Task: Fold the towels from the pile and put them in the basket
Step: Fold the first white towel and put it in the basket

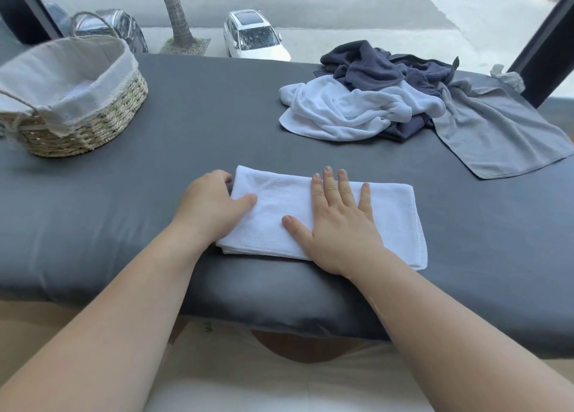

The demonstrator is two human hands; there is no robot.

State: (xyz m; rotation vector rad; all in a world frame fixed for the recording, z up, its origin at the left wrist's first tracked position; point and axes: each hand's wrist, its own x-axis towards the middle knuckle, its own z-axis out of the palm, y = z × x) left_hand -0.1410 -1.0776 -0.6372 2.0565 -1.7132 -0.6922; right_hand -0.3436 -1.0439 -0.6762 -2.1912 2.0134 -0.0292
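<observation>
A white towel (279,206), folded into a long rectangle, lies near the front edge of the grey-covered table (198,116). My right hand (338,225) presses flat on its middle with fingers spread. My left hand (211,206) holds the towel's left end, thumb on top and fingers curled round the edge. The pile of unfolded towels (388,101) sits at the back right: a white one, dark navy ones and a light grey one spread toward the right edge. The woven basket (93,126) with a cloth liner stands at the back left; what I see of its inside holds nothing.
A large window runs behind the table, with a dark frame post (546,48) at the right. The table's front edge is close to my body. Bare grey cover lies between the basket and the pile.
</observation>
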